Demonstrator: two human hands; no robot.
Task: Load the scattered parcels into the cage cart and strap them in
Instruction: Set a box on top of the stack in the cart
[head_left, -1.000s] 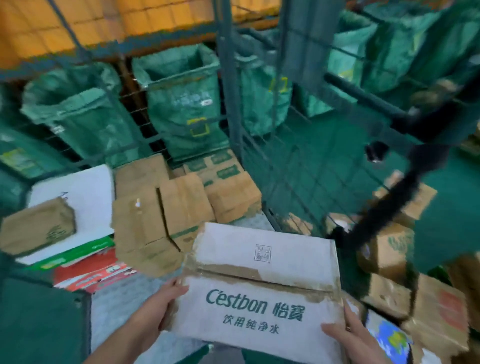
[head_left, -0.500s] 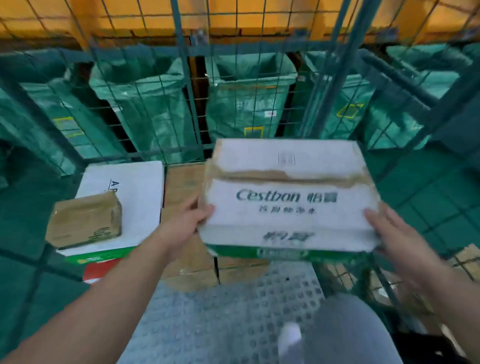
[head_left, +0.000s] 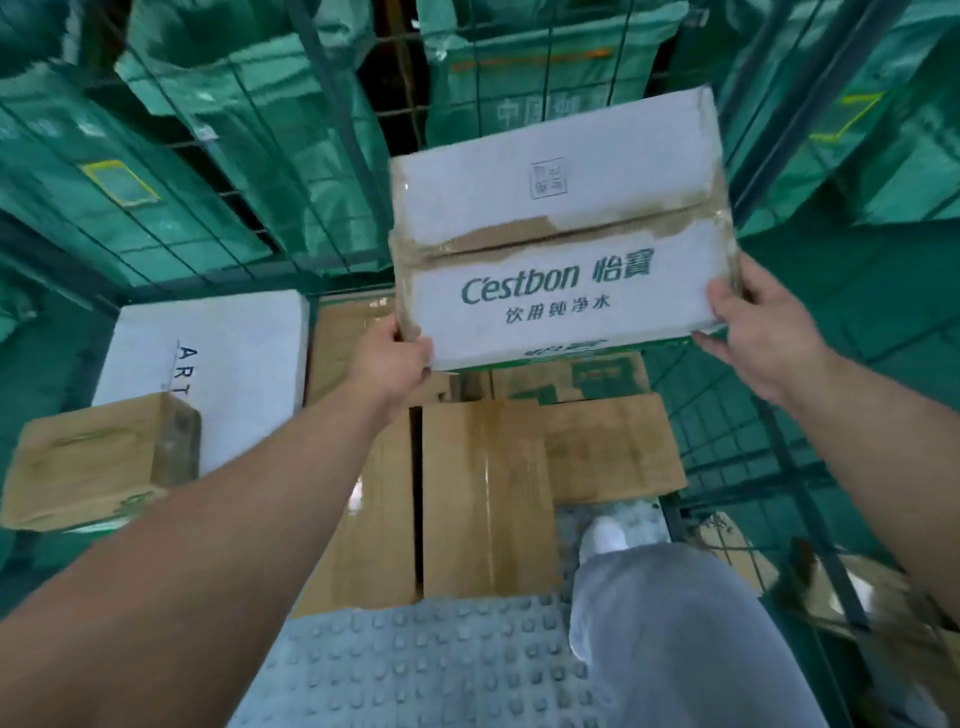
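As fingers (head_left: 726, 307) clasp its ends, Cestbon box (head_left: 561, 228) hangs between

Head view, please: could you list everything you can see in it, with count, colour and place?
Cestbon box: one, white with green print, held at centre.
Cardboard boxes: at least four, brown, on the cart floor below the held box.
White box: one, white with black letters, left in the cart.
Small brown box: one, brown, overlapping the white box's near left corner.
Cart mesh: green wire, back and sides.
Floor plate: one, grey, studded, near edge.
Sacks: several, green, behind the mesh.
Outside parcels: a few, brown, blurred, lower right.
Leg: one, grey trousers, white shoe, on the plate.
Left hand: grips the box's near left corner.
Right hand: grips its right edge.
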